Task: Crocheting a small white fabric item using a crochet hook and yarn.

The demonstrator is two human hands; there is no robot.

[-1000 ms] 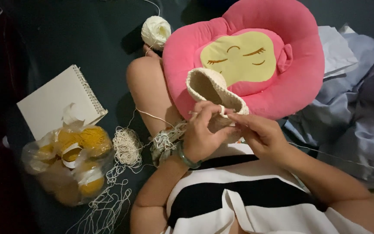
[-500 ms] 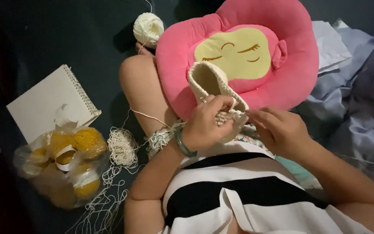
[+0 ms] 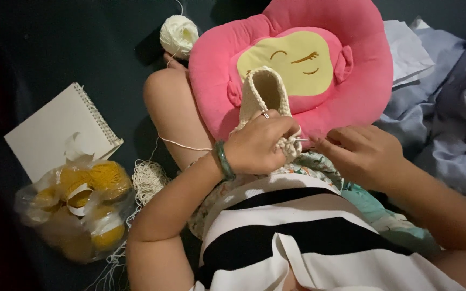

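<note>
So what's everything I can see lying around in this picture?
crochet piece: one, cream, held over the cushion
crochet hook: one, thin metal, between the hands
cushion: one, pink with a yellow face, on the lap
yarn ball: one, cream, beyond the knee
loose yarn: one tangle, cream, beside the thigh
bag of yarn: one, clear with yellow balls, lower left
notebook: one, white, spiral-bound, left
cloth: pale blue heap, right
bracelet: one, green, left wrist
left hand: holds the crochet piece
right hand: holds the hook

Single head view, looking down, close above lap.
</note>
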